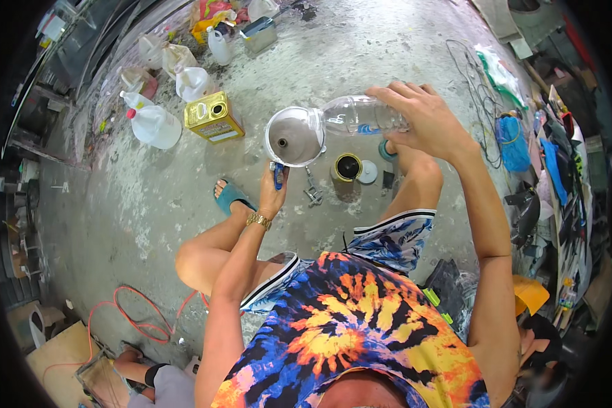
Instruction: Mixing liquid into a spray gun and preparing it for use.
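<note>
The left hand had its fingers wrapped around a blue handle at the near edge of a round cup; the cup was held above the floor, its wide mouth facing up and a dark fitting visible at its bottom. The right hand had its fingers curled around the base end of a clear bottle, which lay nearly level, its neck toward the cup's right rim. Whether neck and rim touched could not be told. A metal piece showed just below the cup; its support was unclear. An open can stood on the floor below the bottle, a white lid just beside its right edge and a dark flat piece next along, near the right foot. The left foot was left of the cup, with concrete between. A gold tin stood farther left, apart from the cup's rim, backed by plastic jugs. Broad concrete ran beyond the cup toward the far edge; at right, a black cable and piled goods bounded the space.
</note>
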Tool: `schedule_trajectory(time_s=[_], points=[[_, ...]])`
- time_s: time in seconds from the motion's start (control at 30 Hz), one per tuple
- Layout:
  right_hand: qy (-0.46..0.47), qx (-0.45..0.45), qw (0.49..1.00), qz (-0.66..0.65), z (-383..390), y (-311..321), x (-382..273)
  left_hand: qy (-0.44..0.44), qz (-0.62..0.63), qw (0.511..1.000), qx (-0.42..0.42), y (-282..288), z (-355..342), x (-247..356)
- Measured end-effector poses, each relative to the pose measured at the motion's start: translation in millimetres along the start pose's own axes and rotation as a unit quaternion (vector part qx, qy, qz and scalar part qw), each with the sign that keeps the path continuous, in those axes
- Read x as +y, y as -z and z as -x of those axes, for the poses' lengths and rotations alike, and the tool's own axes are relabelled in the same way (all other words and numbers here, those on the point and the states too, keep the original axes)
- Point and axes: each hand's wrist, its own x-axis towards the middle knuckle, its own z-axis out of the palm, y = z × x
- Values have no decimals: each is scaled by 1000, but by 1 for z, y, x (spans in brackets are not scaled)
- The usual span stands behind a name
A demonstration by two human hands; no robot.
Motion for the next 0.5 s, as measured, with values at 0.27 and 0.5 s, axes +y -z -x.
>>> schedule_trajectory(time_s=[0.27,0.5], points=[[-8,-3,999,33,2,2,-4,-25,31,999,0,-5,-3,-1],[4,2,997,79,-2,5,0,-12,27,1000,-6,-12,-2,-9]])
